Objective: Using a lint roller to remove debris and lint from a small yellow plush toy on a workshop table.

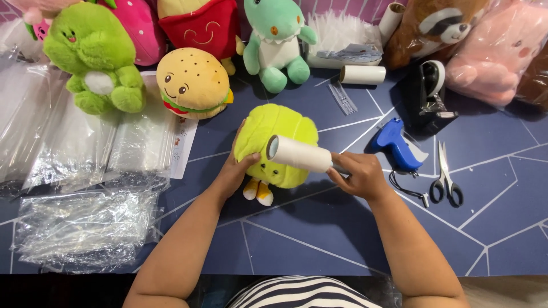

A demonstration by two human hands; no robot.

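the left hand [233,171] clasps the yellow-green plush toy [275,142] at the middle of the blue table [319,239]. the right hand [359,174] is closed around a lint roller [298,154], which lies across the toy. scissors [445,177] lie right of it.

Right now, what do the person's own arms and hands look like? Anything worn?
Both forearms are bare, no sleeves in view. The left hand and right hand show no gloves, rings or watch. A black-and-white striped garment shows at the bottom edge.
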